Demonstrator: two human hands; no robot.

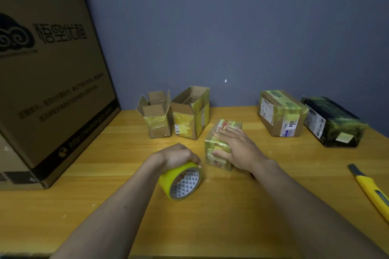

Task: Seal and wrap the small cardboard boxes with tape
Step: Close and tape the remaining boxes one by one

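Note:
A small tape-covered box [219,147] sits mid-table. My right hand [235,147] lies flat on its top, fingers straight, thumb against its near side. My left hand [179,155] grips a yellow tape roll [181,183] from above, just left of the box; the roll's open core faces me. Two small open cardboard boxes [157,115] [192,113], partly taped yellow, stand by the wall. A sealed taped box [282,113] with labels lies at the right.
A black box wrapped in tape [334,122] lies far right. A yellow utility knife [370,189] rests near the right table edge. A large printed carton [50,82] fills the left side. The wooden table [231,206] meets a blue wall behind.

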